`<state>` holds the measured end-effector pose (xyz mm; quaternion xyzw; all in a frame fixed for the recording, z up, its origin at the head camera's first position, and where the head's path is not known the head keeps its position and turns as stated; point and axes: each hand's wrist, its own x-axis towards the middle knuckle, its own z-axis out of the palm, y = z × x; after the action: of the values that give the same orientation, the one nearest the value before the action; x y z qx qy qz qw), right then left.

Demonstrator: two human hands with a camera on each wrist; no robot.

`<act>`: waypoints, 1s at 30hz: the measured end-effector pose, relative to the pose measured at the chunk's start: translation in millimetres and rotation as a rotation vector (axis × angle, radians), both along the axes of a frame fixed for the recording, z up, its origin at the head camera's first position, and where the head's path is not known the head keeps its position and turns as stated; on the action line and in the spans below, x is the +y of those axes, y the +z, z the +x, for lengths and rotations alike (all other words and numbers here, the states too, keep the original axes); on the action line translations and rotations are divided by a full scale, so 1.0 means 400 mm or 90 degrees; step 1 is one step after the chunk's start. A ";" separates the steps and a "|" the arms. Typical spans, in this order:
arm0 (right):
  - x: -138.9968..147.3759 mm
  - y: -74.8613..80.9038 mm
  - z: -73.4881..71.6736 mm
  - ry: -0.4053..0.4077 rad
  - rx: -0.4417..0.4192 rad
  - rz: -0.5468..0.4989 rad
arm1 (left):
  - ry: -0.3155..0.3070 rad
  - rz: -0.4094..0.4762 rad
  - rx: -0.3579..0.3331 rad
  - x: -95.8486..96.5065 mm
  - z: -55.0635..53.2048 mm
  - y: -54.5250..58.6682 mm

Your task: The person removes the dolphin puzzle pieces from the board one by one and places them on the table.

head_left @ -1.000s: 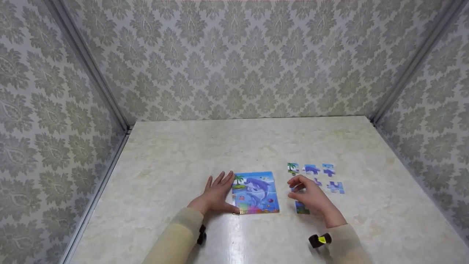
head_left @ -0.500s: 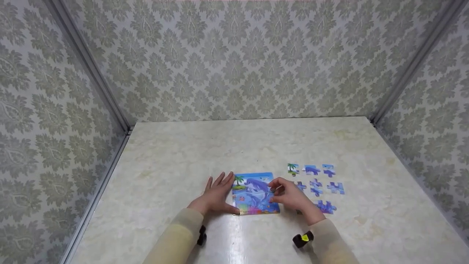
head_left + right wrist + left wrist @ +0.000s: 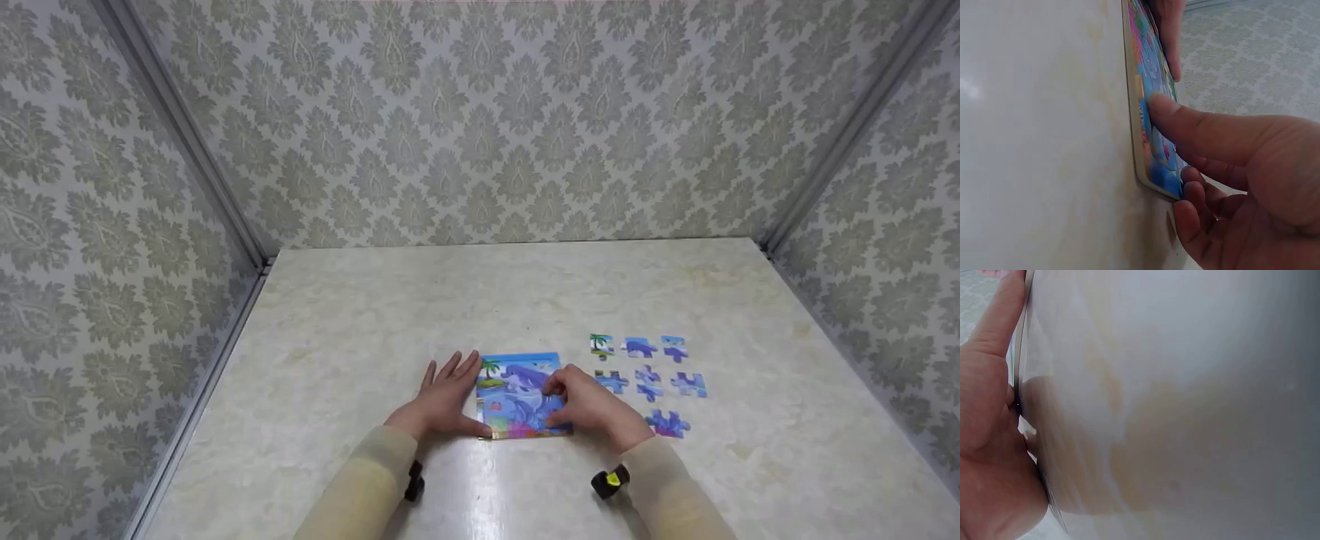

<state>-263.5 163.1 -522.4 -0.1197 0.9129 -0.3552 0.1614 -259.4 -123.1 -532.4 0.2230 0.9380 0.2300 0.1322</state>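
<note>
A dolphin picture puzzle board (image 3: 514, 375) lies flat on the table. My left hand (image 3: 442, 397) braces its left side, fingers stretched along the edge and thumb at the lower left corner. Over the board's lower right part, my right hand (image 3: 589, 405) pinches a puzzle piece (image 3: 1141, 93) with thumb and curled fingers. In the right wrist view the thumb presses that piece close against the board's picture side, near its edge. The left wrist view shows mostly the bare tabletop, with the left hand (image 3: 988, 416) along its left side.
Several loose puzzle pieces, among them a palm tree piece (image 3: 600, 345), a dolphin piece (image 3: 639, 346) and a purple piece (image 3: 667, 423), lie in rows right of the board. Patterned walls (image 3: 480, 120) enclose the table (image 3: 360, 315) at the back and sides.
My right hand has moved left from the loose pieces onto the board's lower right part, its thumb now lower on the picture. The left hand and board have stayed put.
</note>
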 end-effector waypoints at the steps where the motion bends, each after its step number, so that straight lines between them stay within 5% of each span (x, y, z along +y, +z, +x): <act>1: 0.000 0.001 0.000 -0.001 -0.003 0.001 | -0.001 -0.001 0.001 0.000 0.000 0.000; 20: 0.013 -0.008 0.038 0.040 0.076 -0.101 | -0.002 -0.007 0.002 0.003 0.000 0.002; 30: 0.061 -0.004 0.045 -0.007 -0.009 -0.196 | 0.003 -0.020 0.002 0.004 -0.004 -0.002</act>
<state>-245.6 187.6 -524.1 -0.1357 0.8473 -0.4925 0.1454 -261.1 -121.4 -533.2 0.2188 0.9422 0.2154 0.1338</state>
